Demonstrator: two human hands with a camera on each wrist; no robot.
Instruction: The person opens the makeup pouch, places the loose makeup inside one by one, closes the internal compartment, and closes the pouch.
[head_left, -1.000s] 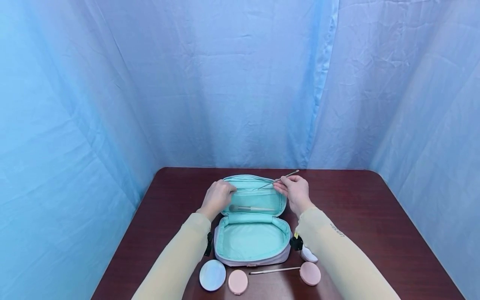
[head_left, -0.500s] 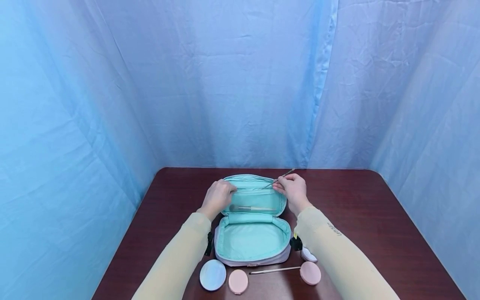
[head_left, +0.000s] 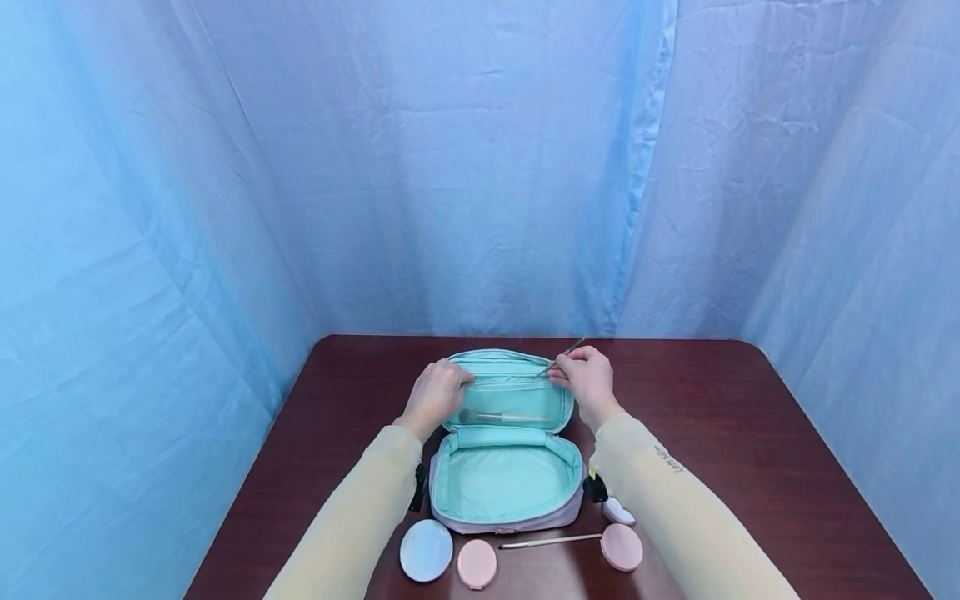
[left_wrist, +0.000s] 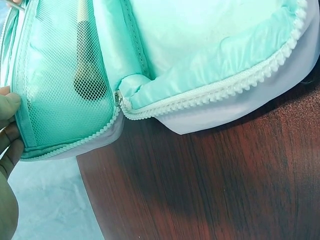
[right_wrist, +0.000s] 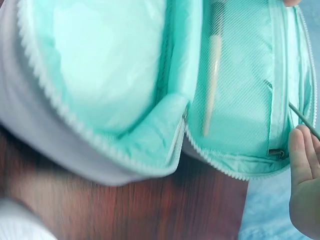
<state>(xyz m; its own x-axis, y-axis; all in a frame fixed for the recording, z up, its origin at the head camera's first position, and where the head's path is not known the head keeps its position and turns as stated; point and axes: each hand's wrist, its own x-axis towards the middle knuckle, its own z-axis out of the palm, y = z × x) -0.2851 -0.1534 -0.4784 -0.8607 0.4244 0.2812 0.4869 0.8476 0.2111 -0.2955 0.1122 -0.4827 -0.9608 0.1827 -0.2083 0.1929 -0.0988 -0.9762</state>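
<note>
A mint-lined makeup bag (head_left: 506, 521) lies unfolded on the table, its lid away from me. My left hand (head_left: 435, 393) pinches the edge of the lid's mesh pocket (left_wrist: 50, 115) at the left. Behind the mesh lies a makeup brush (right_wrist: 213, 75) with a pale handle and dark bristles. My right hand (head_left: 588, 385) pinches a slim makeup brush (head_left: 572, 347) slantwise over the lid's right side. In the right wrist view, its lower end is at the pocket's opening. Whether that end is inside the pocket I cannot tell.
Before the bag lie a blue-white round compact (head_left: 426, 551), a pink compact (head_left: 477, 564), a thin brush (head_left: 551, 542) and another pink compact (head_left: 622, 547). A white round item (head_left: 618, 510) is partly hidden by the right sleeve. Blue curtains (head_left: 480, 167) stand around the dark table (head_left: 712, 417).
The slim brush in my right hand has slid down and left, and less of it shows beyond the fingers. My left hand stays at the pocket edge.
</note>
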